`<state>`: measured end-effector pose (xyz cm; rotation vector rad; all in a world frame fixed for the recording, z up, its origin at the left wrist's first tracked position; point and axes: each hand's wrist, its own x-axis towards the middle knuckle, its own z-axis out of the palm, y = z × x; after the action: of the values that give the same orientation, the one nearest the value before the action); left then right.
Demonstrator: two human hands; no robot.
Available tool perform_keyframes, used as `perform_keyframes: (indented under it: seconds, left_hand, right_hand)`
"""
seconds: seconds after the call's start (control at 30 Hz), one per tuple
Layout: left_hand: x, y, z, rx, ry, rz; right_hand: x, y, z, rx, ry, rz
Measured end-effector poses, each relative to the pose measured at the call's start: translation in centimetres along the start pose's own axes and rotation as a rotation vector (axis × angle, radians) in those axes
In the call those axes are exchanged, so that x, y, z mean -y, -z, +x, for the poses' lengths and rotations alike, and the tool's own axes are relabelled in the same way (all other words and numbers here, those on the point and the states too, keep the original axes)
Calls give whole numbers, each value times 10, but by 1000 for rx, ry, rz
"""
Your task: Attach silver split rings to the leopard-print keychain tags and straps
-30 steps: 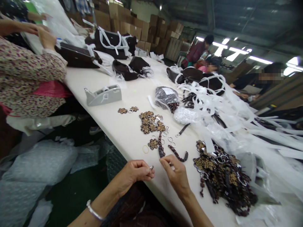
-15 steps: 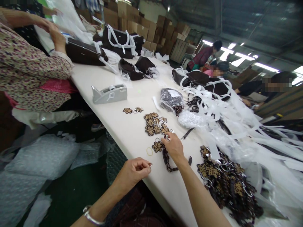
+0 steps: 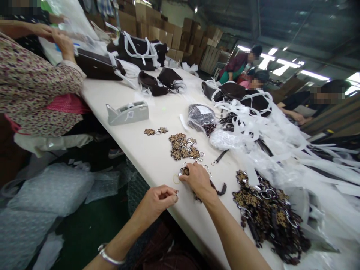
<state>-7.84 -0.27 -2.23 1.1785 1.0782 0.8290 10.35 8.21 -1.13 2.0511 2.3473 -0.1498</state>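
Right grip (image 3: 199,180) newly at spotted charm (image 3: 185,171)

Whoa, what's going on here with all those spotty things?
Someone is handling spotted charms at a white table. Their left hand pinches a small shiny metal piece. Their right hand is on one spotted charm, though I can't tell how firmly. A small group of charms lies just beyond, and a bigger heap sits to the right. Another person in a flowery top is beside the table.
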Motion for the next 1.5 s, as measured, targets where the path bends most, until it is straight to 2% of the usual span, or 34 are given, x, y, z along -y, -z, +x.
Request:
perform_keyframes:
  seconds: [0.13, 0.27, 0.37, 0.5, 0.67, 0.83, 1.1, 1.27, 1.5]
  left_hand:
    - [-2, 0, -3, -19, 1, -5]
    - [-4, 0, -5, -37, -6, -9]
    - [-5, -1, -5, -43, 3, -12]
    - [-5, -4, -4, -45, 3, -56]
    - [-8, -8, 0, -44, -13, -140]
    - [-14, -18, -2, -3, -44, -127]
    - [-33, -49, -17, 41, -171, 114]
    - [-35, -64, -21, 83, -185, 153]
    - [-27, -75, -23, 125, -146, 162]
  right_hand:
    - [-8, 1, -4, -20, 26, 163]
    - [-14, -4, -12, -106, 14, 606]
    - [-20, -7, -16, -136, 10, 800]
    - [-30, -2, -23, -100, -5, 947]
    - [-34, 20, -49, 20, -74, 1311]
    - [-36, 34, -86, 51, -91, 1419]
    - [-43, 39, -137, 141, -125, 1485]
    - [-46, 44, -154, 179, -107, 1422]
    - [-57, 43, -165, 255, -150, 1381]
